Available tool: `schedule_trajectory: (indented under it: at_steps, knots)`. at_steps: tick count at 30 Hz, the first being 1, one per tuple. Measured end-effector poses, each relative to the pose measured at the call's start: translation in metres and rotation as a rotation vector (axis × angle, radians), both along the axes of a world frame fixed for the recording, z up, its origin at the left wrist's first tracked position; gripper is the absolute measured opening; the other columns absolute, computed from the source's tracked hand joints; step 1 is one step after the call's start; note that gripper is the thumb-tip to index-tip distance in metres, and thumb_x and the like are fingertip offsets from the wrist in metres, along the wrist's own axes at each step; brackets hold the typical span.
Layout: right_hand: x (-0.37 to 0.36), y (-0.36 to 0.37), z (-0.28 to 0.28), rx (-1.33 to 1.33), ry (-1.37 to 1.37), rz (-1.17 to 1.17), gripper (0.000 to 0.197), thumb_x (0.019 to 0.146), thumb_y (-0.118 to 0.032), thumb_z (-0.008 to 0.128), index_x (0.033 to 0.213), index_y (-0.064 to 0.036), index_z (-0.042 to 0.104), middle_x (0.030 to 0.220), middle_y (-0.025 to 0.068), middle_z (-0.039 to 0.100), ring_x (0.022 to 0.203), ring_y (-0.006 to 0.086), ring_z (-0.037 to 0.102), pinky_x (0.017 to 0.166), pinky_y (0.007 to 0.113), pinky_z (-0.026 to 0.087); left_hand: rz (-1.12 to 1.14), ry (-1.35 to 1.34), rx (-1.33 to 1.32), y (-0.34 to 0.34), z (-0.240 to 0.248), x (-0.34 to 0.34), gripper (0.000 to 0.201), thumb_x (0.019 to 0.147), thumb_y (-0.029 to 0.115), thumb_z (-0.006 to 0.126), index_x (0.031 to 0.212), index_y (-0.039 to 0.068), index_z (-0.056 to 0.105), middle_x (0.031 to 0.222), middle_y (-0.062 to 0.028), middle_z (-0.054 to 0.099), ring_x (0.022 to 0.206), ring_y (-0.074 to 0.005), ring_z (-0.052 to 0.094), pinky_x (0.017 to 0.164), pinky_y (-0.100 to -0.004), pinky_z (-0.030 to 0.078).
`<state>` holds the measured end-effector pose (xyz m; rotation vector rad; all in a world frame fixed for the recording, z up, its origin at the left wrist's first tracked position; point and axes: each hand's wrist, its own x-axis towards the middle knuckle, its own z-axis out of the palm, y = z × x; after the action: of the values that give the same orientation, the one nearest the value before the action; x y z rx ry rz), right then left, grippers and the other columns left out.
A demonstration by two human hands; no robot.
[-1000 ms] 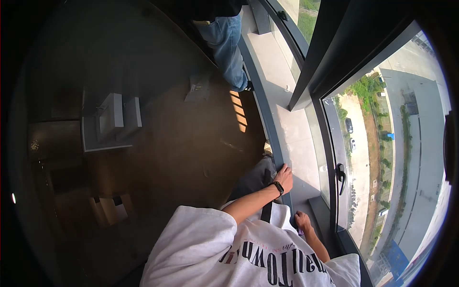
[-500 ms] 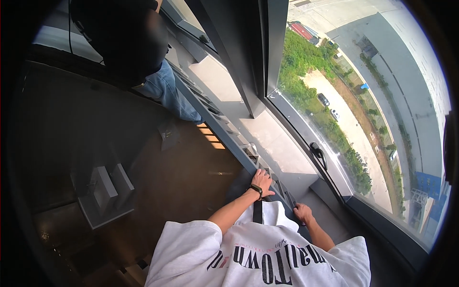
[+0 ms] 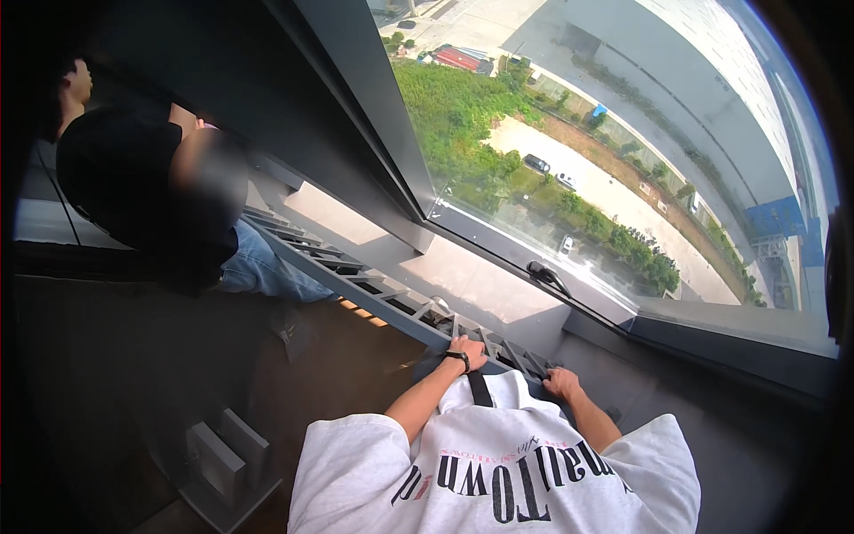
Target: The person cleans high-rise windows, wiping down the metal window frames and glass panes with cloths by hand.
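The grey slatted rail (image 3: 391,298) runs along the foot of the window, and both my hands rest on its near end. My left hand (image 3: 469,352), with a dark band at the wrist, lies fingers curled over the rail's edge. My right hand (image 3: 563,384) sits just to the right of it, fingers bent down on the slats; I cannot tell whether it truly grips. Beyond my hands lies the pale window sill (image 3: 463,271), then the window handle (image 3: 544,274). Far off to the left of my left hand, another person (image 3: 151,187) in a black shirt and jeans sits by the rail.
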<state>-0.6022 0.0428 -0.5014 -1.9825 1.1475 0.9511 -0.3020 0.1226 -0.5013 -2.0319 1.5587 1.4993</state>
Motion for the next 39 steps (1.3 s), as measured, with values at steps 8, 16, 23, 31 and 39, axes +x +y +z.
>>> schedule_trajectory:
  at_steps: [8,16,23,31,39]
  knots:
    - [0.006,0.000,0.004,0.027,0.062,-0.045,0.039,0.081,-0.036,0.055,0.112,-0.0130,0.062,0.116,0.0116,0.060,0.109,0.0292,0.056,0.091,0.040,0.047,0.369,0.234,-0.120,-0.038,-0.041,0.030,0.034,0.082,0.035,0.057,0.105,0.011,0.065,0.098,-0.0126,0.067,0.093,-0.0279,0.063,0.082,-0.0365,0.049]
    - [0.010,0.002,0.005,0.013,0.030,-0.190,0.040,0.079,-0.035,0.058,0.109,-0.0095,0.063,0.114,0.0146,0.061,0.107,0.0302,0.057,0.091,0.040,0.047,0.945,0.488,-0.743,-0.086,0.032,0.097,0.019,0.087,0.011,0.054,0.101,0.001,0.063,0.089,-0.0074,0.068,0.083,-0.0141,0.064,0.075,-0.0268,0.050]
    - [0.050,0.002,0.006,0.020,-0.128,-0.293,0.041,0.077,-0.035,0.060,0.107,-0.0064,0.063,0.110,0.0174,0.063,0.104,0.0341,0.058,0.088,0.042,0.047,0.799,-0.422,-1.868,-0.116,0.257,0.195,0.023,0.082,-0.001,0.058,0.106,-0.002,0.056,0.117,-0.0137,0.050,0.103,-0.0243,0.050,0.091,-0.0359,0.041]
    - [0.077,-0.004,0.006,0.004,-0.280,-0.307,0.041,0.075,-0.035,0.061,0.103,-0.0054,0.065,0.103,0.0193,0.064,0.099,0.0365,0.059,0.085,0.042,0.047,0.998,0.028,-2.108,-0.130,0.408,0.283,0.080,0.077,0.014,0.074,0.140,0.002,0.027,0.134,-0.0183,0.041,0.122,-0.0292,0.041,0.104,-0.0402,0.032]
    - [0.059,0.003,-0.013,-0.008,-0.228,-0.343,0.045,0.075,-0.041,0.060,0.103,-0.0063,0.065,0.103,0.0202,0.064,0.099,0.0357,0.060,0.084,0.041,0.048,0.948,0.065,-2.041,-0.121,0.476,0.303,0.092,0.065,0.023,0.084,0.137,0.000,0.030,0.126,-0.0174,0.047,0.113,-0.0263,0.048,0.094,-0.0351,0.043]
